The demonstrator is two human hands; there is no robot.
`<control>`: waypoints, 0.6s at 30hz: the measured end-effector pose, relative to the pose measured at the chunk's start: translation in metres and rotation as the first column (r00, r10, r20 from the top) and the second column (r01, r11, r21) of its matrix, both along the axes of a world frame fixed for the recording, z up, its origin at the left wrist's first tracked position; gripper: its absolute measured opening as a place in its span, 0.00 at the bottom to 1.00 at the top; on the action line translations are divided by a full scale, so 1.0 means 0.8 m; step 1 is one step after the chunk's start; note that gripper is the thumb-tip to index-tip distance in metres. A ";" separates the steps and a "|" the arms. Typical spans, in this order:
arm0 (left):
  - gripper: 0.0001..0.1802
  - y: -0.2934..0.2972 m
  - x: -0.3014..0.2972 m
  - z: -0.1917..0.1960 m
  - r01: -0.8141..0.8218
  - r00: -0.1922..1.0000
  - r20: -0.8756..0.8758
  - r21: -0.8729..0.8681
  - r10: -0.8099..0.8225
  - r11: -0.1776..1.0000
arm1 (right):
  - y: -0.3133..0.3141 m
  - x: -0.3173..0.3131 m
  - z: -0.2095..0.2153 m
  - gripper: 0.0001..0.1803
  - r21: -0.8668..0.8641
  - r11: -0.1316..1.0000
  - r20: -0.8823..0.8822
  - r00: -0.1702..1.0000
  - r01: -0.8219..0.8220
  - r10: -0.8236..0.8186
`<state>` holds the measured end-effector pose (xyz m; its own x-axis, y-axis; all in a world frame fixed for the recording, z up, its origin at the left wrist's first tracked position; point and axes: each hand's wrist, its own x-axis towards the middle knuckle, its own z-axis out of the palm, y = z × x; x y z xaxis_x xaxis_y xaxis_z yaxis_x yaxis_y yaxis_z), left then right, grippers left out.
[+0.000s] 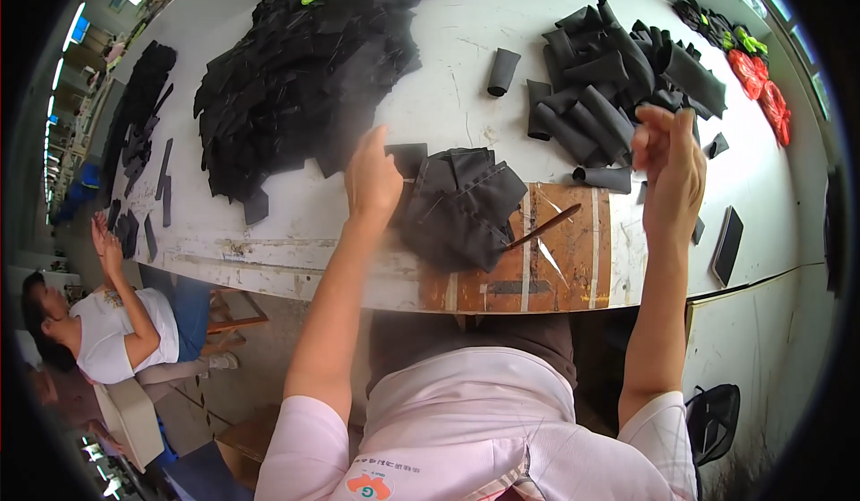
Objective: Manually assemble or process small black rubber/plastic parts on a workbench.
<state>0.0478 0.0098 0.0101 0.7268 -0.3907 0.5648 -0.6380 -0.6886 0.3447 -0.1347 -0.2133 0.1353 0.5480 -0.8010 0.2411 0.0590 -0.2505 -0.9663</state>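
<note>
My left hand (372, 179) is raised over the table beside a large heap of black fabric pieces (278, 80). Its fingers point away from me and are smeared by motion, so whether they grip anything is unclear. Close to its right lies a small stack of dark fabric pieces (461, 201) with stitched lines. A slim brown stick (548, 225) rests with one end against that stack. My right hand (670, 174) hovers at the near edge of a pile of rolled black fabric pieces (596, 89). Its fingers are loosely bent and apart, with nothing visible in them.
A worn brown board (573, 273) lies at the table's front edge. One rolled piece (504, 71) stands apart from the piles. A black flat device (727, 246) and red plastic bags (761, 89) are at the right. A seated co-worker (134, 322) is at the left.
</note>
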 end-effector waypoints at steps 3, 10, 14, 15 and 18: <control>0.10 0.017 0.027 -0.012 0.064 0.981 -0.191 0.123 -0.039 0.990 | 0.045 -0.043 -0.040 0.25 0.054 0.975 -0.044 0.975 -0.217 0.220; 0.06 0.042 -0.007 0.058 -0.038 0.971 -0.239 -0.203 -0.012 0.978 | 0.119 -0.070 -0.065 0.09 -0.011 0.747 -0.300 0.715 -0.665 0.632; 0.10 0.046 -0.087 0.096 -0.137 0.455 -0.666 -0.708 -0.591 0.693 | 0.132 -0.057 -0.070 0.13 0.000 0.774 -0.226 0.754 -0.633 0.617; 0.11 0.048 -0.104 0.091 -0.122 0.409 -0.715 -0.659 -0.567 0.743 | 0.134 -0.053 -0.071 0.17 0.036 0.792 -0.187 0.775 -0.609 0.604; 0.14 0.050 -0.145 0.080 0.025 0.345 -0.754 -0.588 -0.559 0.808 | 0.147 -0.047 -0.077 0.21 0.313 0.732 -0.069 0.755 -0.605 0.653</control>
